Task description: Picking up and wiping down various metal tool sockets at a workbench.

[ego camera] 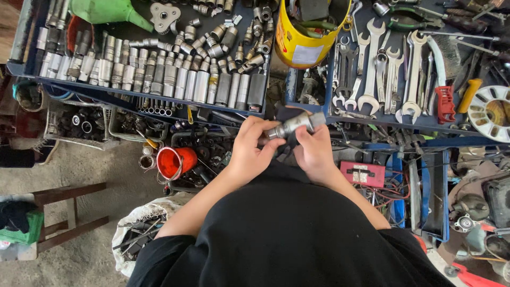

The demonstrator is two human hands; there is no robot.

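Note:
Both my hands hold a grey metal socket [295,124] in front of my body, over the gap between two blue trays. My left hand [252,150] grips its near end, fingers curled around it. My right hand [314,150] holds it from the right side, together with a dark rag [285,114] that shows behind the socket. The socket lies tilted, its wider end pointing up and right.
A blue tray [133,94] at left holds several rows of sockets. A second blue tray [396,121] at right holds several wrenches. Between them stands a yellow bucket [303,40]. Below are a red funnel [175,161], a red box [363,174] and a wooden stool [69,212].

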